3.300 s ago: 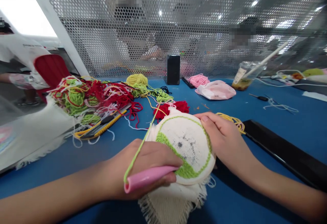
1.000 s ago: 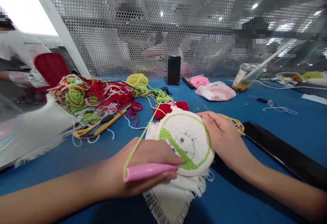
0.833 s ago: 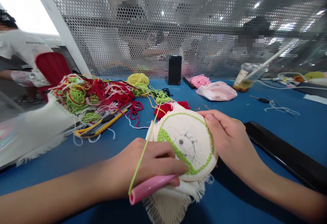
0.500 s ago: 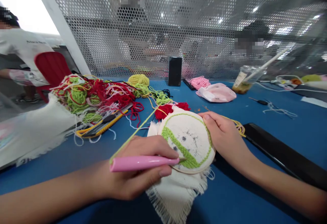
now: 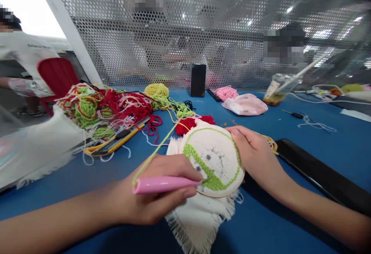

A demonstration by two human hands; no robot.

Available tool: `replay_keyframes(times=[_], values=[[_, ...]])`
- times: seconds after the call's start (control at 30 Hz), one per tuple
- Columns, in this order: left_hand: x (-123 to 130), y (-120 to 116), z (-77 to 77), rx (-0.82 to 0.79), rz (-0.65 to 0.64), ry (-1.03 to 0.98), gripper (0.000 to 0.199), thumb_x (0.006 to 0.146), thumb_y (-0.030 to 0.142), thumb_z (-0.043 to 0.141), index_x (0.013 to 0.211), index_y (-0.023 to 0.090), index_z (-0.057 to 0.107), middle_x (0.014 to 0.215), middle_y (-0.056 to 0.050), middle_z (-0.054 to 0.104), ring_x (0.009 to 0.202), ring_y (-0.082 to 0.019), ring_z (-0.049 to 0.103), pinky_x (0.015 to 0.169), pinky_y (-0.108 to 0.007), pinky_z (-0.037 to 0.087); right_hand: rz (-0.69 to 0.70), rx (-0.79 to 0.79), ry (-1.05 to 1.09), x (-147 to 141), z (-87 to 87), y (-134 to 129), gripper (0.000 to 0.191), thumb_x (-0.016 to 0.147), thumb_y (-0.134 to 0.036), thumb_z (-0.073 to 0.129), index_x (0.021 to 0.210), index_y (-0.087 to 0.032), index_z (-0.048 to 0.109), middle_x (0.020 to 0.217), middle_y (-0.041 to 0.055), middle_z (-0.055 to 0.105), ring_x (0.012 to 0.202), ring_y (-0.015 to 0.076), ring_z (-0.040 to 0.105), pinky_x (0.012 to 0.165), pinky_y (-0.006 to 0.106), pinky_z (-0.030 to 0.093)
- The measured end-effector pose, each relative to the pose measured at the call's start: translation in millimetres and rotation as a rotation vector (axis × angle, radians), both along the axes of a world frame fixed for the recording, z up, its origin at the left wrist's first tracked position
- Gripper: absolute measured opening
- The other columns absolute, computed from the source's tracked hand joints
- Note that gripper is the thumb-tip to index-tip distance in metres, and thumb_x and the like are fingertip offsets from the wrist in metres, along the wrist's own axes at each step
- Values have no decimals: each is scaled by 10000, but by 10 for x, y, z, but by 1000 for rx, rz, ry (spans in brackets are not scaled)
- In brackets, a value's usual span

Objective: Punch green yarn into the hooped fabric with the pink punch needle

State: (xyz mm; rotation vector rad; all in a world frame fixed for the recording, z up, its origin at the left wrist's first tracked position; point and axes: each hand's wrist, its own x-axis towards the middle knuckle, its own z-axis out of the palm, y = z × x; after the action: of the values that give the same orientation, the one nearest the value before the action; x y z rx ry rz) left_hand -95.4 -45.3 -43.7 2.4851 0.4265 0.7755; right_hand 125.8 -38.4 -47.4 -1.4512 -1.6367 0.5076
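My left hand [image 5: 158,186] is closed around a pink punch needle [image 5: 165,185], its metal tip at the green loops on the cloth. Green yarn [image 5: 156,148] runs from the back end of the handle up to the pile. With my right hand [image 5: 255,149] I grip the right rim of a round embroidery hoop [image 5: 222,138], thumb on top and the other fingers mostly hidden behind. White cloth stretched in it carries a green outline, a filled green band and dark drawn marks. Fringed cloth [image 5: 199,217] hangs below the hoop.
Tangled yarn [image 5: 110,107] and a yellow utility knife [image 5: 121,138] lie at left. Red yarn [image 5: 189,124] sits behind the hoop. A phone [image 5: 198,80] stands upright near the mesh panel [image 5: 116,45]. A drink cup [image 5: 275,90] and a long black object [image 5: 315,169] are at right.
The pink punch needle's back end has shifted a little to the right and its handle is angled differently. The hoop and my right hand have hardly moved.
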Motion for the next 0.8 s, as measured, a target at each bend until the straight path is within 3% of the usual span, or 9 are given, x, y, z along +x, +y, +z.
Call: replay_keyframes(times=[0.2,0.3,0.37,0.5,0.6,0.7,0.8], values=[[65,26,-11,59,-53,236,218,843,187,450,1052,179,511,951,-58,620,867,-163,571,731,-255,445,-23,97,37,-91,136,-203,247,873,-295,358,927,-246,594,950,9,627,843,169,561,659,248,430],[67,28,-6,81,-10,203,233,831,169,459,1056,174,517,945,-61,616,853,-163,562,717,-255,442,-24,86,103,-87,93,-191,239,868,-313,367,955,-259,583,995,12,609,877,175,549,680,254,434],[61,36,2,80,76,84,224,817,141,468,1029,169,534,928,-62,617,860,-165,550,758,-272,433,-16,51,205,-71,29,-142,242,869,-331,358,964,-256,568,971,21,600,855,173,546,667,259,438],[46,89,2,-78,405,-152,120,822,173,474,902,169,564,880,-47,598,839,-166,548,757,-285,441,125,-97,473,-44,-50,-94,219,860,-312,348,1041,-266,463,801,10,561,640,142,514,515,246,417],[35,132,-16,-252,533,-236,118,837,230,460,824,161,555,825,-27,565,767,-146,550,658,-250,455,226,-115,525,-6,-45,-114,162,801,-177,371,896,-228,491,701,-2,512,607,131,473,517,242,386],[22,144,-26,-355,525,-289,121,846,223,440,786,158,523,773,-10,526,686,-121,529,596,-235,445,257,-37,457,56,-32,-99,196,780,-152,372,602,-185,449,612,-4,447,587,122,424,544,253,356],[13,129,-12,-366,472,-282,121,841,189,432,755,157,511,760,-6,510,700,-122,520,629,-249,439,185,34,452,107,-6,-19,260,834,-250,381,588,-184,436,577,-25,398,546,107,382,512,243,325]])
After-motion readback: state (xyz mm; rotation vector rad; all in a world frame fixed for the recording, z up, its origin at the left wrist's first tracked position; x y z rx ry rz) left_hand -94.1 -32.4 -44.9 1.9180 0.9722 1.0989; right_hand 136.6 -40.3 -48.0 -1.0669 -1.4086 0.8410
